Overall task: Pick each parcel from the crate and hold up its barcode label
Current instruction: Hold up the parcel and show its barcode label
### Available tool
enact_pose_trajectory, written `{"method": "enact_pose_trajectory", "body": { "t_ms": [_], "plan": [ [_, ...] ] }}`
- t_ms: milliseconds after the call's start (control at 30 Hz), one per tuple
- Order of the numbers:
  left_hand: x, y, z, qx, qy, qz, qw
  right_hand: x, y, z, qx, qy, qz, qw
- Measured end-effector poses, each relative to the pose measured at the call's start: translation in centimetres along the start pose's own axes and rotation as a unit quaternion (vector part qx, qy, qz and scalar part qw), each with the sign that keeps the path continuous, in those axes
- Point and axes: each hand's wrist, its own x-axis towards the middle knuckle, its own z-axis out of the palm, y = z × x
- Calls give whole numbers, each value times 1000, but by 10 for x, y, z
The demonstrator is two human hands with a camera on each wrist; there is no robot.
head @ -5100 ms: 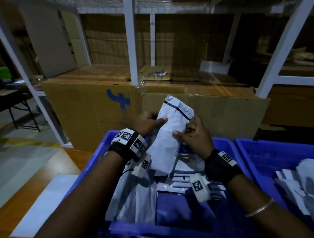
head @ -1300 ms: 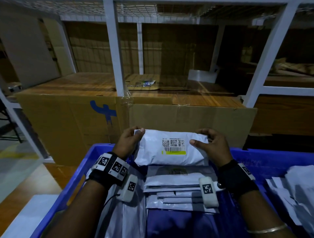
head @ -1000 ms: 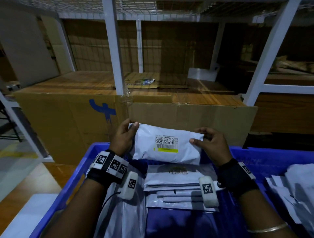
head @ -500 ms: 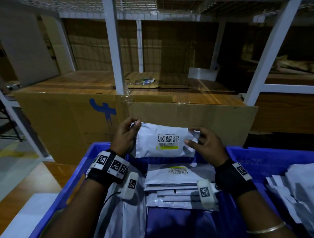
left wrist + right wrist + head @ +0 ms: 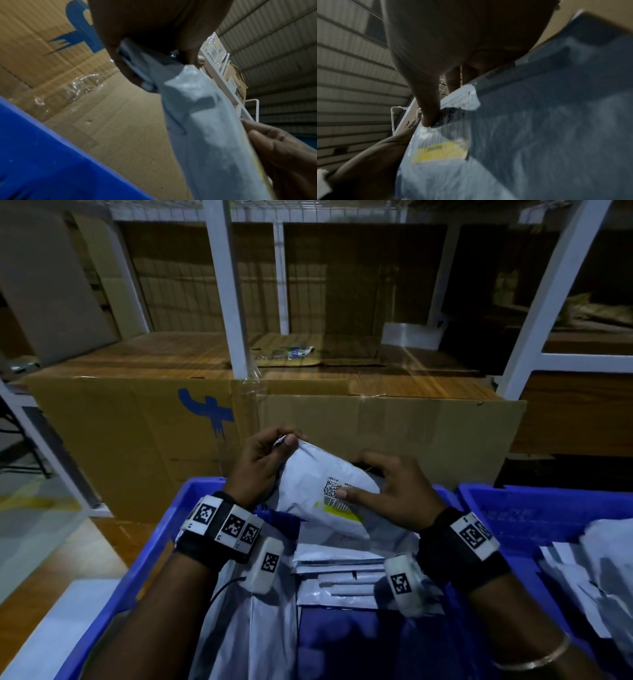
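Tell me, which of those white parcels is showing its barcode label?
The white parcel raised between both hands: its barcode label with a yellow strip faces up, partly under the right hand's thumb. The parcels lying in the blue crate show none.

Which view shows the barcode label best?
Head view: the barcode label faces the camera, though the right hand's thumb covers part. Right wrist shows it close but blurred and oblique. Left wrist shows only the parcel's plain side.

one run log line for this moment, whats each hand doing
left hand: pinches parcel top corner | right hand: thumb on barcode label | parcel: tilted above blue crate
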Motion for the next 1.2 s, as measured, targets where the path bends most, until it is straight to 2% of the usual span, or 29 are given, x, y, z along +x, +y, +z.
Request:
{"method": "enact_pose_trajectory", "body": {
  "t_ms": [67, 233, 367, 767, 1200],
  "plan": [
    [0, 0, -1, -6, 9, -9, 1000, -1, 2, 2, 22, 9, 8, 1000],
    [1, 0, -10, -72, 64, -131, 987, 0, 22, -5, 94, 82, 70, 990],
    [-2, -1, -12, -79, 48, -182, 979, 0, 28, -6, 134, 104, 90, 981],
    [-3, -13, -13, -3, 62, -159, 985, -4, 35, -4, 164, 93, 104, 977],
    [-2, -6, -12, -17, 75, -148, 986, -3, 31, -3, 192, 93, 134, 968]
  ]
}}
